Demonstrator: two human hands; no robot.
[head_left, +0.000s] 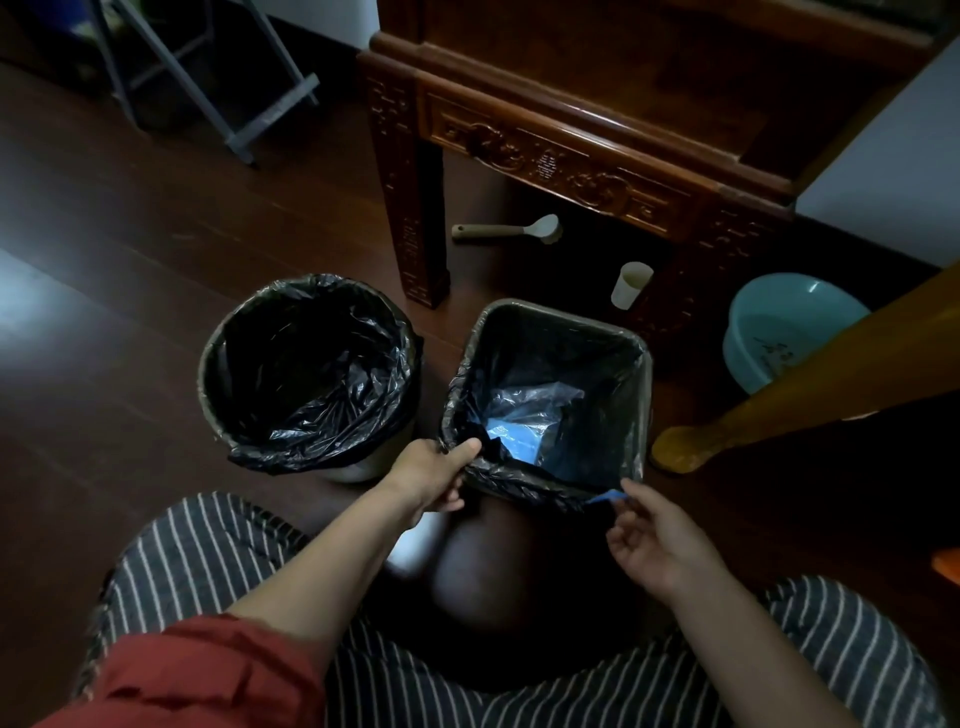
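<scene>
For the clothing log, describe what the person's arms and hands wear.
The left arm has a red sleeve ending near the elbow, forearm bare. No sleeve shows on the right arm. The left hand and right hand are bare: no gloves, rings or watch visible.

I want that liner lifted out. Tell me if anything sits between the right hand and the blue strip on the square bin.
Nothing visible does. The right hand is right at the blue strip on the square bin's near right corner; the left hand grips the liner's edge.
</scene>
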